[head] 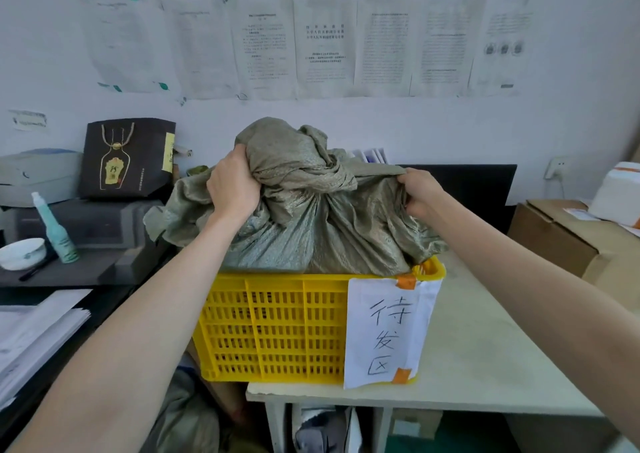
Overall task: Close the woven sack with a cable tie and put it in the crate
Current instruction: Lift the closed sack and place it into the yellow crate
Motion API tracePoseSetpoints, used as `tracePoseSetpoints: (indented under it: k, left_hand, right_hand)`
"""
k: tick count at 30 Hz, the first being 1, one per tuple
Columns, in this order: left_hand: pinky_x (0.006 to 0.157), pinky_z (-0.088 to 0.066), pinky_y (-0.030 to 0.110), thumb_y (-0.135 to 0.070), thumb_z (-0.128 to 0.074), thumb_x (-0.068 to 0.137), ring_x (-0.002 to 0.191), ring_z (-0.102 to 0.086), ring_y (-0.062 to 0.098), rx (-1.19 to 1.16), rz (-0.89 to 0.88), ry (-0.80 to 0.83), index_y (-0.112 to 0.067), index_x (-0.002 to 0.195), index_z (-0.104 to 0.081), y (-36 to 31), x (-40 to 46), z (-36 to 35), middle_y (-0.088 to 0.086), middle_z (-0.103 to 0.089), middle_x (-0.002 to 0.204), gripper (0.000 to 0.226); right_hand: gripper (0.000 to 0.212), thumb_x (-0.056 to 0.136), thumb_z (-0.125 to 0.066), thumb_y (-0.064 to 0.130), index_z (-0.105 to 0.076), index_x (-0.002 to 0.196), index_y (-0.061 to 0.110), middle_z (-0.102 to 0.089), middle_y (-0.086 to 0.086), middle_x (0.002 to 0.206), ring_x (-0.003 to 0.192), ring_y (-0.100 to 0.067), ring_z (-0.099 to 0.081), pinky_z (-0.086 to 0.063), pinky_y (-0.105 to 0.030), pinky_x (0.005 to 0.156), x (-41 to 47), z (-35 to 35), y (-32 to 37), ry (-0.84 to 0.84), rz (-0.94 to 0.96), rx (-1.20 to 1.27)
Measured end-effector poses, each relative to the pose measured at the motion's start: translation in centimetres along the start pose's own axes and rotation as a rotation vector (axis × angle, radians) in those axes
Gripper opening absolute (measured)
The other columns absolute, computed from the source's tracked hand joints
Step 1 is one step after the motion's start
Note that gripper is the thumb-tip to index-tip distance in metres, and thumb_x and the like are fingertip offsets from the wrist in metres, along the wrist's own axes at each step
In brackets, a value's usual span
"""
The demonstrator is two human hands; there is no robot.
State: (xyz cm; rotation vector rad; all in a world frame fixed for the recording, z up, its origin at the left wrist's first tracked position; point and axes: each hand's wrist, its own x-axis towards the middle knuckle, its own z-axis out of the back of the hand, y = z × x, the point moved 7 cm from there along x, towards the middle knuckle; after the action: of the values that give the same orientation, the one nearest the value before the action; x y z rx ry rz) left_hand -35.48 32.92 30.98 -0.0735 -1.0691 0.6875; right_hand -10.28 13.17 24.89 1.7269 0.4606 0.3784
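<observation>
A pale desk (485, 348) carries a yellow plastic crate (277, 328) with slotted walls, standing at the desk's left front corner and reaching a little over the left edge. In the crate sits the grey-green woven sack (329, 231). The sack is full and rises well above the crate's rim, and its loose cloth hangs over the rim at the left and at the right back corner. The neck of the sack is gathered and twisted into a bunch on top; a cable tie I cannot see in the folds. Through the slots of the crate only dark shapes show, and I cannot tell what they are.

On the front wall of the crate a white paper label (384, 331) with handwritten characters is fixed with orange tape at its top and bottom corners.

The left hand (232, 185) is closed on the bunched cloth at the top left of the sack. The right hand (420, 191) pinches a fold of the sack at its right shoulder, fingers curled.

To the left, on a dark lower desk (86, 269), stand a black paper gift bag (126, 158), a pale green bottle (57, 231) and a white bowl (21, 252). At the right are cardboard boxes (561, 238).
</observation>
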Motion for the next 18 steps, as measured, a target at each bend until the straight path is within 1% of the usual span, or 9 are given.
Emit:
tracePoseSetpoints:
  k: [1, 6, 9, 12, 14, 15, 18]
  left_hand:
    - [0.061, -0.039, 0.041, -0.009, -0.045, 0.090, 0.091, -0.059, 0.044, 0.009, -0.002, 0.008, -0.006, 0.105, -0.055, 0.1, 0.0, -0.3, 0.019, -0.065, 0.101, 0.018]
    - [0.063, -0.039, 0.043, -0.008, -0.046, 0.089, 0.096, -0.059, 0.044, 0.052, -0.036, 0.031, -0.005, 0.108, -0.053, 0.2, -0.5, -2.2, 0.021, -0.064, 0.105, 0.020]
    - [0.063, -0.040, 0.043, -0.007, -0.046, 0.089, 0.095, -0.059, 0.043, 0.066, -0.050, 0.042, -0.003, 0.107, -0.054, 0.3, -0.6, -3.2, 0.020, -0.064, 0.104, 0.019]
    - [0.063, -0.043, 0.046, -0.006, -0.047, 0.088, 0.095, -0.059, 0.043, 0.069, -0.066, 0.045, -0.003, 0.106, -0.054, 0.4, -0.6, -3.8, 0.020, -0.064, 0.103, 0.019]
    - [0.061, -0.041, 0.045, -0.006, -0.046, 0.088, 0.093, -0.060, 0.044, 0.077, -0.068, 0.057, -0.002, 0.106, -0.054, 0.5, -0.5, -4.1, 0.021, -0.064, 0.102, 0.020]
    - [0.061, -0.039, 0.044, -0.006, -0.046, 0.088, 0.092, -0.060, 0.045, 0.077, -0.069, 0.067, -0.002, 0.107, -0.053, 0.6, -0.4, -4.2, 0.022, -0.064, 0.102, 0.020]
    - [0.062, -0.037, 0.042, -0.008, -0.045, 0.088, 0.093, -0.059, 0.046, 0.077, -0.072, 0.093, -0.003, 0.110, -0.052, 0.6, 0.1, -4.2, 0.022, -0.064, 0.102, 0.023]
  right_hand:
    - [0.036, 0.095, -0.028, -0.006, -0.060, 0.084, 0.008, -0.062, -0.014, 0.084, 0.072, -0.024, -0.061, -0.054, -0.038, 0.072, 0.1, 0.0, -0.3, 0.001, -0.006, 0.006]
    - [0.034, 0.096, -0.028, -0.004, -0.058, 0.087, 0.009, -0.062, -0.014, 0.088, 0.076, -0.025, -0.061, -0.052, -0.041, 0.079, 0.7, 0.4, -2.2, -0.008, -0.047, 0.035]
    - [0.032, 0.096, -0.030, -0.003, -0.058, 0.087, 0.009, -0.063, -0.014, 0.090, 0.080, -0.026, -0.062, -0.053, -0.042, 0.080, 1.1, 0.5, -3.3, 0.017, -0.068, 0.060]
    - [0.031, 0.097, -0.031, -0.002, -0.059, 0.089, 0.008, -0.063, -0.015, 0.093, 0.084, -0.027, -0.063, -0.053, -0.045, 0.086, 1.6, 0.5, -3.8, 0.025, -0.075, 0.065]
    - [0.031, 0.097, -0.031, -0.001, -0.061, 0.091, 0.008, -0.064, -0.014, 0.094, 0.087, -0.028, -0.063, -0.052, -0.045, 0.088, 1.9, 0.5, -4.0, 0.030, -0.079, 0.050]
    - [0.031, 0.097, -0.031, -0.001, -0.061, 0.091, 0.008, -0.064, -0.014, 0.094, 0.087, -0.028, -0.063, -0.053, -0.044, 0.086, 2.1, 0.5, -4.0, 0.033, -0.075, 0.041]
    - [0.033, 0.096, -0.031, -0.003, -0.060, 0.086, 0.008, -0.063, -0.013, 0.088, 0.078, -0.025, -0.062, -0.054, -0.037, 0.072, 2.6, 0.5, -3.5, 0.032, -0.048, 0.010]
